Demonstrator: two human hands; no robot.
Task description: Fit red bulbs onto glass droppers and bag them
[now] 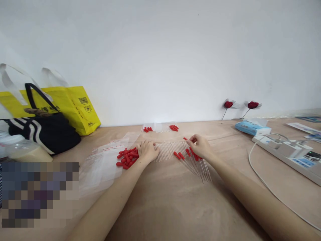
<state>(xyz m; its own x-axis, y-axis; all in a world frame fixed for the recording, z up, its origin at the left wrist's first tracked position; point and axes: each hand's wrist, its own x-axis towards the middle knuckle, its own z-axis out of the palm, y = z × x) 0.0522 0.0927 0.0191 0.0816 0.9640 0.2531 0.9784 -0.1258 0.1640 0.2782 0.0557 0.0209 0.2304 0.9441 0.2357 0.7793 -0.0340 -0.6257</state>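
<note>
A row of thin glass dropper tubes (170, 150) lies side by side on the wooden table. My left hand (148, 151) rests at the row's left end with its fingers apart, beside a pile of red rubber bulbs (127, 157). At the row's right end, my right hand (199, 146) is closed in a pinch on a red rubber bulb (185, 138), whose end sticks out past the fingertips. Whether a tube is joined to it is hidden. Beneath this hand lie several glass droppers (198, 167) with red bulbs fitted, fanned toward me.
Clear plastic zip bags (102, 167) lie left of the loose bulbs. Another bag (160, 127) with red bulbs lies near the wall. Yellow (82, 113) and black (57, 130) bags stand left. A tissue pack (253, 127), power strip (291, 155) and white cable (265, 182) are right.
</note>
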